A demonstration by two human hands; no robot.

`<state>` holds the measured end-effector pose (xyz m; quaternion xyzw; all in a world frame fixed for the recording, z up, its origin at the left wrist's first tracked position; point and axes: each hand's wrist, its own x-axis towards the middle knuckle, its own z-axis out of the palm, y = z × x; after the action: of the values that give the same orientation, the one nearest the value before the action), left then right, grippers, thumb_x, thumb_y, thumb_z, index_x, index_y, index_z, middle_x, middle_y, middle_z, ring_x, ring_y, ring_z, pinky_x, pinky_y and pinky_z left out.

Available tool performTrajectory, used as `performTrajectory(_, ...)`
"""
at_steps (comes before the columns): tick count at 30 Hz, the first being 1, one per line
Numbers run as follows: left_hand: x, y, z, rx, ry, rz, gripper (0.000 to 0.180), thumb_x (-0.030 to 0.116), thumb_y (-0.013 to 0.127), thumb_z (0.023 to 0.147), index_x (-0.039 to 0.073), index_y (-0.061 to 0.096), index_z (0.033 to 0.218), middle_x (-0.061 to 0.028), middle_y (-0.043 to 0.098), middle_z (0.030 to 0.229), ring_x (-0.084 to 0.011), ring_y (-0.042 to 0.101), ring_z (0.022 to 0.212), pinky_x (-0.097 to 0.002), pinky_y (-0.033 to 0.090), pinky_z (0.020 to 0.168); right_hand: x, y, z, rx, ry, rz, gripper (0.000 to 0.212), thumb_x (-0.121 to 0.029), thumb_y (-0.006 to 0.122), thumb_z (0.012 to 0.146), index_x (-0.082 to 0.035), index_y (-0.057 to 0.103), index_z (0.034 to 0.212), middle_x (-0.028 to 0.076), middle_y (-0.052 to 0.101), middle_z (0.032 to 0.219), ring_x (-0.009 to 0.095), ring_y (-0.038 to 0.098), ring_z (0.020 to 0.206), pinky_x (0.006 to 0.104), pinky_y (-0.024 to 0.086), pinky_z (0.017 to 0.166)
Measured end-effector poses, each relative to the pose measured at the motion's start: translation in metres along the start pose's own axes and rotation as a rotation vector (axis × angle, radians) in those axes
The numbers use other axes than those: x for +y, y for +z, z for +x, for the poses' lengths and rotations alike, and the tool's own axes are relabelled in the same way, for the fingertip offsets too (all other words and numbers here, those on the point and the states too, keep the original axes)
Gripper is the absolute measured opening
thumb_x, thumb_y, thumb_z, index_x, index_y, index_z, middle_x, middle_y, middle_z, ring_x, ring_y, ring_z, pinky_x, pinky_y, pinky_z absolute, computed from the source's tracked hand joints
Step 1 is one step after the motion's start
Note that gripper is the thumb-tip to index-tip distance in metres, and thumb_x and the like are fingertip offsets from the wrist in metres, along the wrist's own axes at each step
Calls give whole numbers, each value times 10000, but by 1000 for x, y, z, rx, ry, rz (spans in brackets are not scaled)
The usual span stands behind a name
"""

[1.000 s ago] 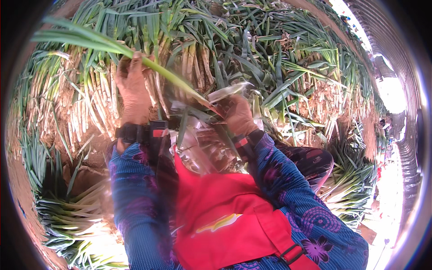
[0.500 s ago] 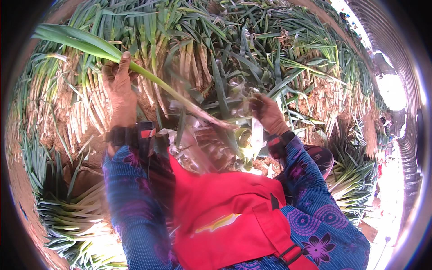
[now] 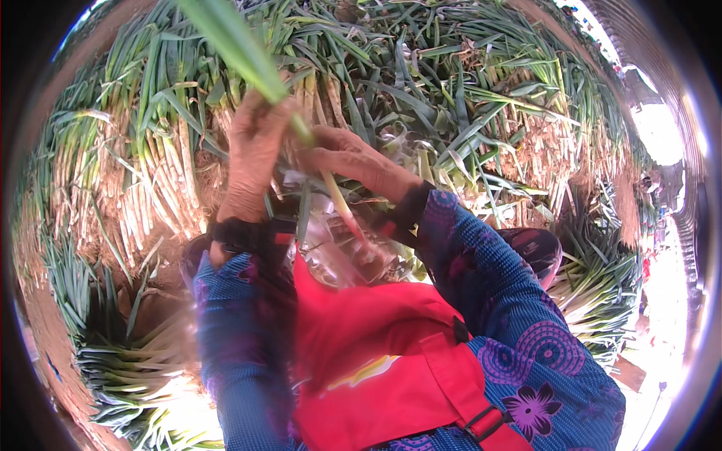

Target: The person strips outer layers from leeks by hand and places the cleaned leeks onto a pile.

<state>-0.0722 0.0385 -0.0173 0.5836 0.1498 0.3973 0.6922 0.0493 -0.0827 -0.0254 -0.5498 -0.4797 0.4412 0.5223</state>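
Note:
A single leek (image 3: 342, 201) slants across the space before me, its green leaves (image 3: 241, 52) at the upper left and its pale root end pointing down toward my red apron (image 3: 376, 338). My left hand (image 3: 256, 139) is closed round it below the leaves. Lower along the stalk, my right hand (image 3: 353, 161) has its fingers closed at the leek, close beside the left. Motion blurs the fingertips and the leaf tops. Peeled pale leaf scraps (image 3: 323, 233) lie beneath the stalk.
Heaped leeks (image 3: 165, 165) line the far side, white ends toward me. More leeks lie stacked at the far right (image 3: 549, 143). Bundles rest by my lower left (image 3: 143, 361) and right (image 3: 594, 301). My knee (image 3: 530, 252) is at the right.
My left hand has moved right with the leek, which now stands steeper. My right hand has come left from the scraps and closed at the stalk.

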Motion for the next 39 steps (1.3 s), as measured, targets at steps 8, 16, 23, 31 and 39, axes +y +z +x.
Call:
performTrajectory(8,0,61,-15,-183,-35,-59,481,28,619,868,29,462,1323,-84,547,1232,-180,524,1142,-285,443,966,-41,-74,-34,337,-115,455,249,-271,513,958,-28,564,937,-34,410,603,64,378,464,228,310,431)
performTrajectory(16,-65,118,-64,-554,-584,-232,512,59,675,836,21,476,1306,-70,542,1228,-165,504,1155,-297,426,982,-54,-185,-87,204,-392,898,297,-292,499,955,-30,636,928,-29,397,567,91,329,438,249,308,451)
performTrajectory(23,-62,183,-62,-517,-516,-125,340,36,660,844,18,540,1162,-9,603,979,-80,561,903,-238,454,829,-16,-217,-120,311,-464,1010,307,-308,489,962,-38,634,934,-26,389,550,95,338,439,249,313,451)
performTrajectory(31,-81,212,-58,-425,-396,99,202,-35,650,832,39,540,985,4,582,901,-66,550,839,-210,457,766,-17,-229,-129,626,-348,932,298,-315,504,956,-41,594,886,-18,395,560,101,331,454,259,288,460)
performTrajectory(39,-86,215,-53,-496,-314,356,176,-29,677,809,45,547,901,10,580,820,-66,551,761,-219,474,714,-17,-227,-135,885,-238,921,308,-338,544,931,-33,578,900,-20,375,568,113,316,473,281,273,473)
